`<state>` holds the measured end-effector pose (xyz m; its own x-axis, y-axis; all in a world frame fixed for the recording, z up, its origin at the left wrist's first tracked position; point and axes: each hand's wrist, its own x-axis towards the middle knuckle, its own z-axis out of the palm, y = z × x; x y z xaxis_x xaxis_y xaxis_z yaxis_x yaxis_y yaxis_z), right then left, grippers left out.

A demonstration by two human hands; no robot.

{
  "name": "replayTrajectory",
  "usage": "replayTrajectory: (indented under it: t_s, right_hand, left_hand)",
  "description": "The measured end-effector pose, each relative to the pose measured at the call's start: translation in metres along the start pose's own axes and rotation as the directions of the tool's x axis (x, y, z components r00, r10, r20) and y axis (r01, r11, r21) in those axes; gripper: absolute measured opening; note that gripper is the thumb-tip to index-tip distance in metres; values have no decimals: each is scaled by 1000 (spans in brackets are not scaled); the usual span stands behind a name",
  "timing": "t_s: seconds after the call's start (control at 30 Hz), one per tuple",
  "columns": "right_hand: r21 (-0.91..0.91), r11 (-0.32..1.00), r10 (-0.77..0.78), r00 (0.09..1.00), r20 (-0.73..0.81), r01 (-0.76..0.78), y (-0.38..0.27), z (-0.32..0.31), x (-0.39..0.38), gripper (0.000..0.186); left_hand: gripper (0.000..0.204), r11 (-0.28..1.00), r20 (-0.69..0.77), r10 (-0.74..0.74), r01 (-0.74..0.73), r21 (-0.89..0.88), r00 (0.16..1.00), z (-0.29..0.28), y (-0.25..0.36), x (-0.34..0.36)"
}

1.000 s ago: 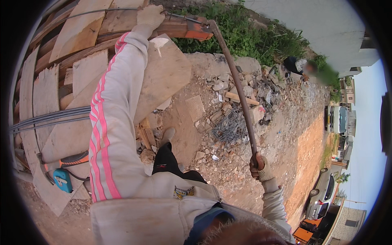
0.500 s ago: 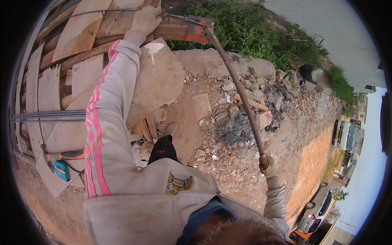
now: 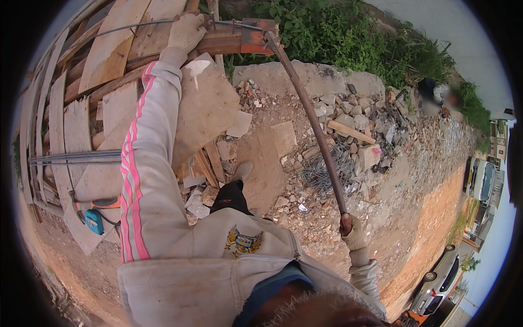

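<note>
My left hand (image 3: 186, 34), in a knitted glove, is closed over a thin steel bar (image 3: 143, 24) on a wooden beam (image 3: 224, 44) at the upper left. Upright metal pins stand on this beam just right of the hand. My right hand (image 3: 356, 233), also gloved, grips the near end of a long rusty metal lever (image 3: 311, 113). The lever slants up and left from that hand. Its far end meets the steel bar at the beam's orange-stained end (image 3: 259, 39).
Planks (image 3: 111, 41) cover the left side, with several steel bars (image 3: 73, 158), a hacksaw (image 3: 103, 203) and a blue tape measure (image 3: 93, 222). Rubble (image 3: 348, 114) and tangled wire (image 3: 326, 173) lie beneath the lever. A person (image 3: 436, 94) is at the far right; parked cars (image 3: 436, 280) stand beyond.
The view has shifted slightly, so the ground and planks appear farther right. My left hand sits a little farther left along the bar. Both hands keep their grips.
</note>
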<state>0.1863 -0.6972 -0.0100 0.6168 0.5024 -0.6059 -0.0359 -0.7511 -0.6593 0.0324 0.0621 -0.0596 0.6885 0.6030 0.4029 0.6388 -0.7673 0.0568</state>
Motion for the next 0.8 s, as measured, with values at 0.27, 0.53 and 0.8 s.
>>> replayTrajectory:
  t_s: [0.27, 0.53, 0.8]
  right_hand:
    - [-196, 980, -46, 993, -104, 25, -2, 5, -10, 54]
    - [-253, 966, -69, 995, -76, 47, -10, -9, -1, 61]
    - [-280, 954, -149, 979, -141, 105, 18, 35, -13, 53]
  left_hand:
    - [29, 999, -26, 6, -5, 42, 1000, -7, 6, 3]
    - [31, 1000, 27, -23, 22, 10, 999, 10, -8, 3]
    - [30, 999, -15, 13, -13, 47, 1000, 5, 2, 3]
